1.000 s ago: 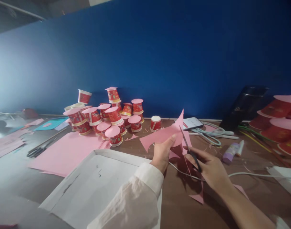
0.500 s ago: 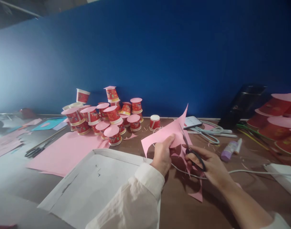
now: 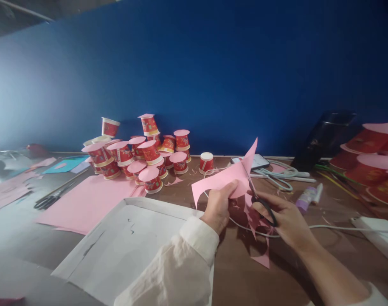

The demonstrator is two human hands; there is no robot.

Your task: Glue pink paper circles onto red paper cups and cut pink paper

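Between thumb and fingers, my left hand (image 3: 217,208) pinches a sheet of pink paper (image 3: 217,180) with a curved cut along its lower left edge. My right hand (image 3: 288,219) is closed around the black handles of a pair of scissors (image 3: 268,210). Their blades lie against the right part of the paper, where a pointed strip stands up. Pink scraps (image 3: 262,257) lie on the table beneath my hands. Left of the paper, a red paper cup (image 3: 206,163) stands upside down.
Several red cups topped with pink discs (image 3: 149,175) stand stacked at the back left. Pink sheets (image 3: 92,199) and a white box lid (image 3: 124,246) lie left. A phone (image 3: 257,161), white cable (image 3: 281,176), purple glue stick (image 3: 305,199) and more cups (image 3: 366,146) are right.
Both hands, the paper and the scissors have shifted slightly right. The paper's right strip leans out further, and more of the phone shows behind it.
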